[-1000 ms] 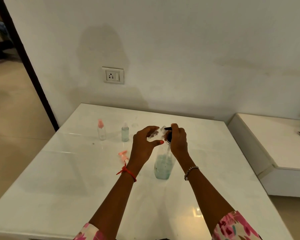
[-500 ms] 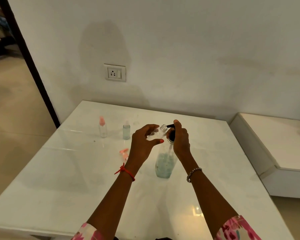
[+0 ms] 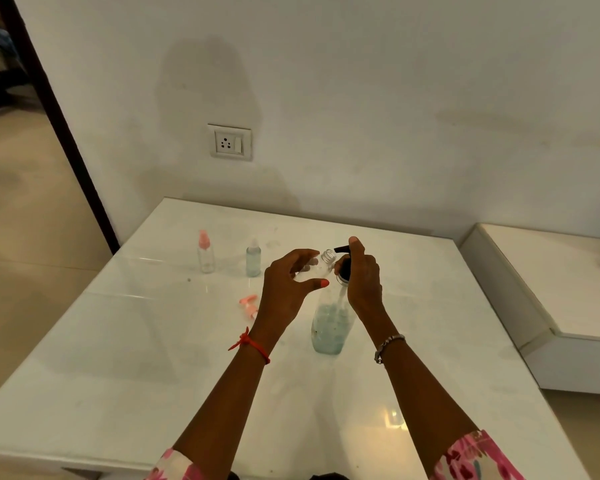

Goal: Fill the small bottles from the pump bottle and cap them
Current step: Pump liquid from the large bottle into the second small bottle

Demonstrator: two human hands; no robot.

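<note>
Small clear plastic bottle (image 3: 321, 264) tilted to the spout of the tall clear pump bottle (image 3: 329, 323), which stands on the glossy white table (image 3: 153, 341).
Left hand (image 3: 288, 289) curls round the small bottle's body; right hand (image 3: 362, 282) clasps the black pump head (image 3: 343, 251), forefinger on top. Light, smooth, probably squashy: grip mid-body, neck clear.

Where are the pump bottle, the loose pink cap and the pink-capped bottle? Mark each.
pump bottle (image 3: 330, 327): head view, its liquid-filled lower body.
loose pink cap (image 3: 249, 304): head view, its middle.
pink-capped bottle (image 3: 207, 259): head view, its clear body.
</note>
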